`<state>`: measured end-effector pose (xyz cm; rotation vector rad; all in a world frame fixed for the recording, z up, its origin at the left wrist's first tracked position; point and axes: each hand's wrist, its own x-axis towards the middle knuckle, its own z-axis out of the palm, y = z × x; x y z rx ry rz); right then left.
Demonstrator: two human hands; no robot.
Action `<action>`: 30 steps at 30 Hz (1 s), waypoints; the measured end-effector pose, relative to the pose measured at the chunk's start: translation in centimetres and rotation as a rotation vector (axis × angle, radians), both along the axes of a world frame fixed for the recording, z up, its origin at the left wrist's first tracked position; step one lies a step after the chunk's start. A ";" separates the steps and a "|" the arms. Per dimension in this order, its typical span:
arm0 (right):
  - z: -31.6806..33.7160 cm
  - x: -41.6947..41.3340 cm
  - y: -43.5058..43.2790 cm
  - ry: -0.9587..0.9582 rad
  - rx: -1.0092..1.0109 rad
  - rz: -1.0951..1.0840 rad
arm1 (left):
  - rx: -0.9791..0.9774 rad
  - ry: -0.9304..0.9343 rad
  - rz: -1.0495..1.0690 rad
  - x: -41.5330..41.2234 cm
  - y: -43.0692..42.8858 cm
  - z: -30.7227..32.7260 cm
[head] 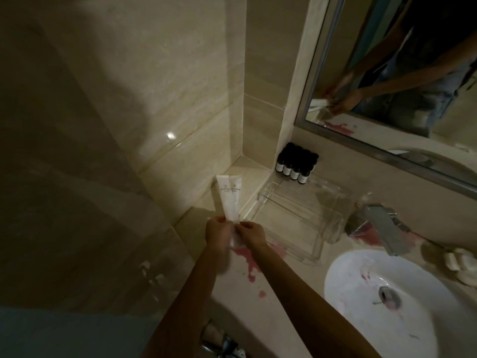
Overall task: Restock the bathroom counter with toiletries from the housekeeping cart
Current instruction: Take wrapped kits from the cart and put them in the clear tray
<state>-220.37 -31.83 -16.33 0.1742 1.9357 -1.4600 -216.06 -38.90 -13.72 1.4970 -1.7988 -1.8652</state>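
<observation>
Two white toiletry tubes stand side by side above the counter's left end, their flat ends pointing up. My left hand grips the lower part of the left tube. My right hand pinches the bottom of the right tube. Both hands meet just left of a clear acrylic tray that lies on the beige counter. Several small dark bottles with white labels stand in a tight group in the corner behind the tray.
Pink stains mark the counter near my hands. A white basin sits to the right, with a chrome tap behind it. White soap pieces lie at the far right. A mirror hangs above. Tiled walls close in on the left.
</observation>
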 end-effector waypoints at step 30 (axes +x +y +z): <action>1.5 -2.6 18.4 -0.214 -0.437 -0.441 | 0.321 0.158 -0.146 -7.1 8.3 0.0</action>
